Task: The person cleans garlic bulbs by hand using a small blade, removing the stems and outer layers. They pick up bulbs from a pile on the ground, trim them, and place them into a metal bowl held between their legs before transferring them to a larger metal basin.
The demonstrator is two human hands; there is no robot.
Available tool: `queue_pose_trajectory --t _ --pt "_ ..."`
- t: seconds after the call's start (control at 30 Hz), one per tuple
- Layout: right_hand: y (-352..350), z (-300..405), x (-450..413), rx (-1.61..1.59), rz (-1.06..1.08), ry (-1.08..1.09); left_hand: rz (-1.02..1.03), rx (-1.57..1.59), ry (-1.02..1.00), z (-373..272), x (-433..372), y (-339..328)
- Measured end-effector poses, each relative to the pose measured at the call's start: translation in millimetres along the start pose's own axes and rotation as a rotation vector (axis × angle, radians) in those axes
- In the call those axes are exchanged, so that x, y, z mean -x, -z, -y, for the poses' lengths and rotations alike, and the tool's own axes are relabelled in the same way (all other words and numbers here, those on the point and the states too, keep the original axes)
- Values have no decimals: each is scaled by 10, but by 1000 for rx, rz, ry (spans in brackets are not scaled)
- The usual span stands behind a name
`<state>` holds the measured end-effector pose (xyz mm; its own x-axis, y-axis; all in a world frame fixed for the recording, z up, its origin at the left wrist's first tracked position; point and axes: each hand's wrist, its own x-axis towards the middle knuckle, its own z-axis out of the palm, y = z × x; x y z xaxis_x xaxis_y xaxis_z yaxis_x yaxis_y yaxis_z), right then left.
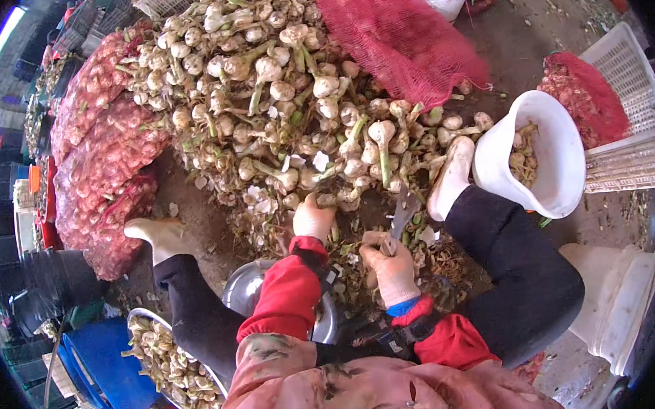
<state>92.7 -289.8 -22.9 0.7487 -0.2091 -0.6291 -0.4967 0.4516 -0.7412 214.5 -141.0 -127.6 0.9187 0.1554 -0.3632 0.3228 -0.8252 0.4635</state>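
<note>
My left hand (312,219), in a pale work glove, reaches to the near edge of a large heap of garlic bulbs (281,91) with stalks. Its fingertips touch the garlic there; whether they grip a bulb cannot be made out. My right hand (391,266), also gloved, is closed around the handle of a knife with a broad metal blade (405,213) that points away from me. Garlic skins and root trimmings (448,267) litter the ground around it. Partly behind my left sleeve sits a shiny metal bowl (242,289) between my legs.
Filled red mesh sacks (106,141) lean at the left. A loose red mesh bag (401,43) drapes over the heap. By my right foot, a white bucket (557,157) holds some garlic. A basin of trimmed garlic (173,366) and a blue barrel (106,366) stand lower left.
</note>
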Motion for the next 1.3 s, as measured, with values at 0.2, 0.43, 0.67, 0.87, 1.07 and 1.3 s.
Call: queue_pose_trajectory --t 0.2,0.43,0.67,0.87,1.07,1.3 --pt "17 -25 -91 115 23 10 115 -181 88 127 -214 -83" --pt "-18 9 -177 110 53 -94 292 1416 127 400 400 347" --pt "46 -329 -70 680 253 625 294 1537 101 342 1624 1129" --pt "-180 -114 423 938 552 754 61 521 -147 633 2048 1316" --pt "-248 -206 576 1235 653 778 -76 485 -296 654 2263 1308" --pt "-251 -241 564 1382 648 757 8 843 -138 449 2398 1248"
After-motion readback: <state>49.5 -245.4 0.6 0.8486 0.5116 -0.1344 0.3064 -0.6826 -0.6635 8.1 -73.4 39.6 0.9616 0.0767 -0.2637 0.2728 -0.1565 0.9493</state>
